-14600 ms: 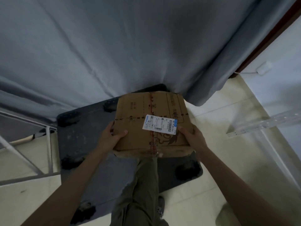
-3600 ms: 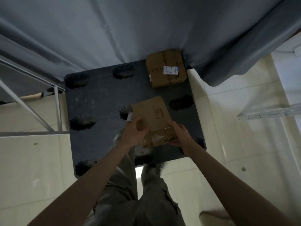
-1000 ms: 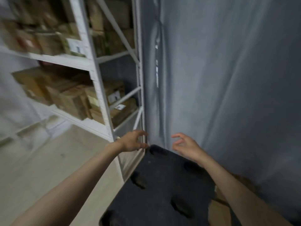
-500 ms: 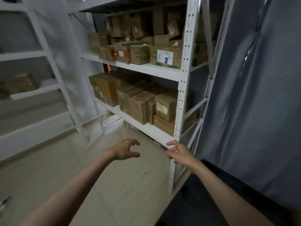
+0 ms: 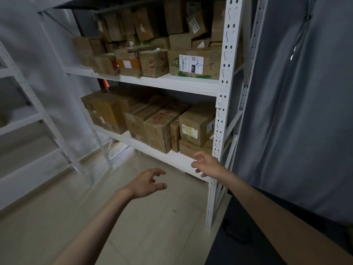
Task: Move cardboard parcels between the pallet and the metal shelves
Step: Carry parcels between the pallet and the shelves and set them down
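Here both hands are empty, fingers loosely spread: the left hand [image 5: 146, 181] hangs over the floor [image 5: 57, 217], the right hand [image 5: 207, 165] just before the lower shelf's [image 5: 172, 156] edge. Parcels [image 5: 158, 127] crowd both shelves; the pallet's [image 5: 248, 236] corner shows lower right.

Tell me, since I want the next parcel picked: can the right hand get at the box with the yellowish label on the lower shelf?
Probably yes. The right hand is empty, just below the box with the yellowish label, which faces the shelf's open front beside the white upright post. Nothing blocks it.
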